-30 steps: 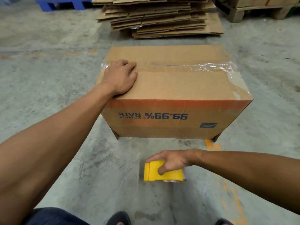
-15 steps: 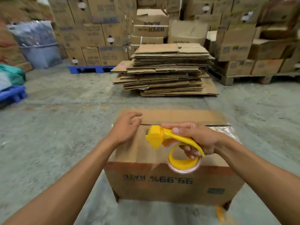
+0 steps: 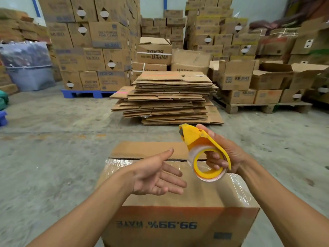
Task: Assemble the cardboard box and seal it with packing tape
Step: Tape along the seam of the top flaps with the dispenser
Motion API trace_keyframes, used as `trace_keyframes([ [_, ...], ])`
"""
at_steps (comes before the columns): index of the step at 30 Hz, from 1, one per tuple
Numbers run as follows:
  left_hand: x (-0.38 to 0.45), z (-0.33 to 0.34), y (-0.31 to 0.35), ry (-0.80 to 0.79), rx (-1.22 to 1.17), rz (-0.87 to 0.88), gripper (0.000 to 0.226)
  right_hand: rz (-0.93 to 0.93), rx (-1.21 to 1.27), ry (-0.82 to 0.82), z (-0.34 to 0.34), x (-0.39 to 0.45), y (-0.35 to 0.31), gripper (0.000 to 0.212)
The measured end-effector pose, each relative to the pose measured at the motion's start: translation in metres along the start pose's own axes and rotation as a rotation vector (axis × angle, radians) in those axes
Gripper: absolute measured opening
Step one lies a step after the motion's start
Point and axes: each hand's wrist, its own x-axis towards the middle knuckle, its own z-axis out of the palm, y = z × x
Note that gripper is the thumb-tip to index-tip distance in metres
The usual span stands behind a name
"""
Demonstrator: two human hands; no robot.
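Observation:
A brown cardboard box [image 3: 178, 221] with blue upside-down "99.99% RATE" print stands on the concrete floor right in front of me, its top flaps closed. Clear tape [image 3: 114, 162] lies crinkled along the top seam and down the right side. My right hand [image 3: 226, 154] holds a yellow tape dispenser [image 3: 201, 150] with a roll of clear tape above the box's top, cutter end pointing up and away. My left hand [image 3: 156, 175] hovers over the left part of the top, palm up, fingers spread, holding nothing.
A stack of flattened cardboard sheets [image 3: 167, 97] lies on the floor just beyond the box. Stacked cartons on a blue pallet [image 3: 85, 93] stand at the back left, more cartons on a wooden pallet [image 3: 263, 106] at the right. A wrapped bundle [image 3: 26, 65] sits far left.
My right hand picked the dispenser up from the floor and lifted it above the box. My left hand left the box top and turned palm up. The view tilted upward.

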Motion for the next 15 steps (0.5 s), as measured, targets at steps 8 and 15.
trace_keyframes([
  [8,0.018,0.026,-0.015,-0.213,-0.406,0.052,0.059,-0.051,0.045,-0.002,-0.01,-0.01,-0.006,0.061],
  [15,0.02,0.033,-0.016,-0.134,-0.483,0.091,0.02,-0.05,0.03,-0.002,-0.014,-0.014,-0.008,0.061],
])
